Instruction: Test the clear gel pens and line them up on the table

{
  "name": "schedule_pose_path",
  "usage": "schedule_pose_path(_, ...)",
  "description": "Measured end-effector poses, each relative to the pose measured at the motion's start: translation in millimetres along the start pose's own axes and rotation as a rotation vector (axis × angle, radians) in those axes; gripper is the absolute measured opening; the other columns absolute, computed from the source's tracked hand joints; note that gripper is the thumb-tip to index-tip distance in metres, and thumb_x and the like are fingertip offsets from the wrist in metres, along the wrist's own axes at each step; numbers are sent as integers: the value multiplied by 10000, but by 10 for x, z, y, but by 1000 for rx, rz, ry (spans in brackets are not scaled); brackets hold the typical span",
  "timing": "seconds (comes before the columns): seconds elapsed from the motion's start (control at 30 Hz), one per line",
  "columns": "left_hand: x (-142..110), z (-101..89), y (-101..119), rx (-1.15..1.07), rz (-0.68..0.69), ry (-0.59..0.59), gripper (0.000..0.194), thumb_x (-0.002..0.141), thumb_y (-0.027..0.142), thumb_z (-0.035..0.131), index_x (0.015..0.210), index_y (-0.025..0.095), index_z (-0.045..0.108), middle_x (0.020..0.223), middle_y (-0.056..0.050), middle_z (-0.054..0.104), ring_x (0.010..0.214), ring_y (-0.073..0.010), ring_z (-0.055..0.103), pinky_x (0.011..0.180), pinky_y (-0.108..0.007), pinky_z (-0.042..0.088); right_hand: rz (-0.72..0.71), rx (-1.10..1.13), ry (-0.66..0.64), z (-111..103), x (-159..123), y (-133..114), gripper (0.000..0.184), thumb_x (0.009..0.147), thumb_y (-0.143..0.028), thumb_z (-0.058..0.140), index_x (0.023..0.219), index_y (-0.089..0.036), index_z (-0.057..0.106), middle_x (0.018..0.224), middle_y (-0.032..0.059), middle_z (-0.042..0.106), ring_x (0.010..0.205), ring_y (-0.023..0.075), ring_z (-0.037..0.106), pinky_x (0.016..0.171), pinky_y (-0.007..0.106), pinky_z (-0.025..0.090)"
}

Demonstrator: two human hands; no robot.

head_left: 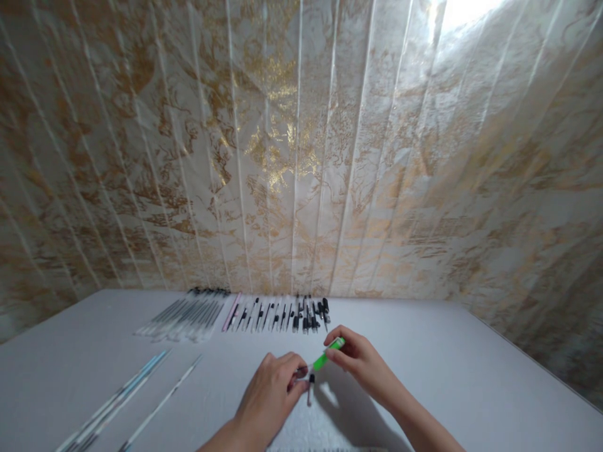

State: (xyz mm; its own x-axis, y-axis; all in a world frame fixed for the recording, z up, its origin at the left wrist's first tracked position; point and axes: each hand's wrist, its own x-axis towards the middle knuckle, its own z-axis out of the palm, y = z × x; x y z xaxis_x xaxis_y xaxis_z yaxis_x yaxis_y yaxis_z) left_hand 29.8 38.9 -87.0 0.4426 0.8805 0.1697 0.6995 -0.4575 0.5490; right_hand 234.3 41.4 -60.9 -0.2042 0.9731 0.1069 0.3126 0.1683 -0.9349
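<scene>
My right hand (355,358) pinches a bright green stick-shaped object (328,353) with a pale end between thumb and fingers; its exact kind is blurred. The lower end of the green object points toward my left hand (277,383), whose thumb and fingers are closed round a slender, pale pen part, mostly hidden by the fingers. Just beside the left fingertips is a short thin piece with a black top (311,379). I cannot tell whether it is held or lies on the white table (438,364).
Along the table's back edge lies a row of clear and black pen parts (277,314). Left of it are a pink stick (231,312) and a bundle of grey refills (186,314). Long thin strips (117,398) lie front left. A gold-patterned curtain (282,157) hangs behind.
</scene>
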Motion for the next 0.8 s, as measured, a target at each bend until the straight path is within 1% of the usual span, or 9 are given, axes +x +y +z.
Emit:
schedule_pose_path(0.1,2,12,-11,7,2,4,35,839,231,593,859,231,622,816,18,673,766,-194,543,710,-287,331,63,117,34,-40,34,44,342,730,-515,642,796,-192,553,540,-74,423,496,101,400,498,226,321)
schedule_pose_path(0.2,-9,19,-21,0,40,22,83,874,210,537,902,233,611,887,13,677,789,-193,551,737,-294,338,105,170,85,-64,39,90,435,757,-618,571,686,-200,474,510,-77,410,480,97,408,507,231,359)
schedule_pose_path(0.33,-16,16,-26,5,63,31,232,958,215,363,927,231,592,934,-4,668,818,-197,555,753,-301,349,198,197,16,-5,-11,103,416,811,-618,459,712,-217,408,584,-55,485,448,101,452,447,229,383)
schedule_pose_path(0.4,-13,12,-23,18,53,26,262,970,221,329,908,229,584,908,-7,663,806,-200,553,745,-301,350,126,62,-38,44,-58,57,315,882,-515,391,769,-222,416,606,-54,498,449,104,455,452,226,383)
schedule_pose_path(0.5,-6,-2,-9,25,42,24,271,980,232,315,906,232,575,887,-2,658,793,-200,558,739,-301,348,-91,-321,-106,105,-133,-44,89,889,-254,430,924,-225,506,762,-13,586,621,133,553,621,253,440)
schedule_pose_path(0.57,-5,-20,-2,25,26,36,282,986,236,304,895,235,571,863,4,656,782,-196,564,736,-299,345,-193,-512,-175,133,-164,-86,272,800,-109,504,1028,-249,553,973,16,610,805,156,607,745,258,441)
schedule_pose_path(0.63,-6,-38,-2,24,1,48,288,989,240,299,878,237,565,840,9,655,774,-192,568,728,-294,342,-207,-606,-234,161,-175,-89,399,741,-48,541,1067,-275,582,1097,18,580,861,162,631,775,240,438)
schedule_pose_path(0.7,-4,-47,-10,18,-18,54,283,989,256,308,864,240,562,828,14,656,772,-190,570,714,-287,341,-192,-654,-265,196,-170,-62,391,746,-47,558,1052,-285,609,1140,15,563,843,155,648,765,220,438)
schedule_pose_path(0.8,3,-38,-26,15,-15,66,284,989,288,327,832,245,559,812,24,653,771,-186,572,713,-279,338,-193,-693,-292,258,-155,-6,277,797,-75,540,988,-258,620,1125,24,574,802,148,650,721,207,430)
